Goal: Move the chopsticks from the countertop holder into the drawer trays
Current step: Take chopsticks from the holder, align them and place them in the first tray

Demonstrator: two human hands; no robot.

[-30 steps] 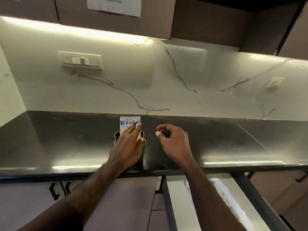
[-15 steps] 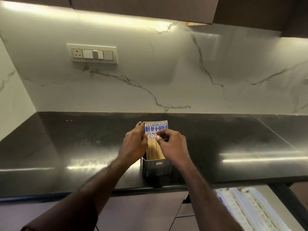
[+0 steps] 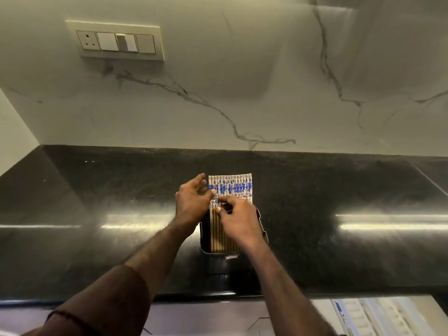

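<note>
Chopsticks [image 3: 230,190] stand upright in a dark holder [image 3: 263,226] on the black countertop [image 3: 97,190], close to the front edge of it. They make one neat row, side by side. Their upper ends are white with a blue pattern and rise above the rim of the holder; the lower parts are plain wood colour and go down inside it. On the near wall of the holder there is a small label, too small to read.

Both hands are at the row. The left hand [image 3: 191,204] is at the left end of the row, its fingers loosely curved and a little spread, with the thumb tip touching the patterned part of the outermost sticks. The right hand [image 3: 238,221] lies in front of the row, over the opening of the holder, and its thumb and forefinger come together on the sticks just under the blue pattern. It seems to pinch one or a few sticks there, but how many I cannot tell, because the fingers cover them.

Behind the countertop rises a white marble wall [image 3: 242,93] with grey veins, and a switch plate [image 3: 118,41] is fixed on it at the upper left. At the lower right corner, under the edge of the countertop, a part of an open drawer [image 3: 320,304] shows with a white tray [image 3: 388,316] in it.
</note>
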